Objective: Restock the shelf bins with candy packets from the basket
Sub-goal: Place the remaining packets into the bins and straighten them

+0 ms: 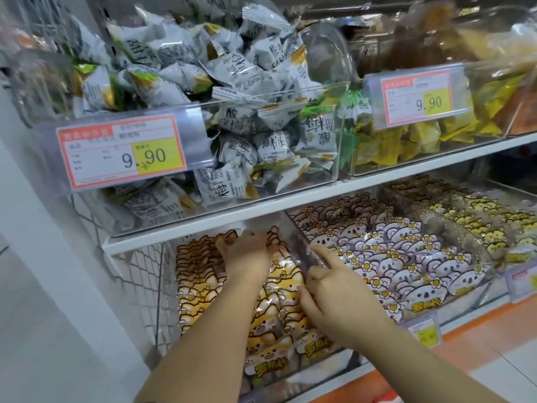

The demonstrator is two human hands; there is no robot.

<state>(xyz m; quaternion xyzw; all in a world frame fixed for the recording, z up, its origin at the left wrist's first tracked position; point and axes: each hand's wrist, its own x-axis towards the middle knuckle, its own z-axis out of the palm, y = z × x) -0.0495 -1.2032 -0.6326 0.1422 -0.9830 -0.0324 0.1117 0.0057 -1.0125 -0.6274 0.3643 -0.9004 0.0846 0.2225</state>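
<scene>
Red-bordered white price tag [122, 151] on upper left clear plastic bin [290, 93]: "9.90", ".90" on yellow patch. Matching tag [418, 97] on upper right clear bin [499, 61]: "9.90". Grey-white crinkled packets [273, 141]: "甜梅", "酸". Small lower-shelf tag [425, 334]: "16.80", blurred. Yellow lettering on orange fox-print packets [270, 330]: unreadable.

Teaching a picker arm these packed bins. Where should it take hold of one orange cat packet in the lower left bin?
Pinch its top edge at the ears, coming down from above and in front. The cat packets stand upright in tight rows, so only the tops are free; the shelf overhangs the back and the bin wall closes the side.
</scene>
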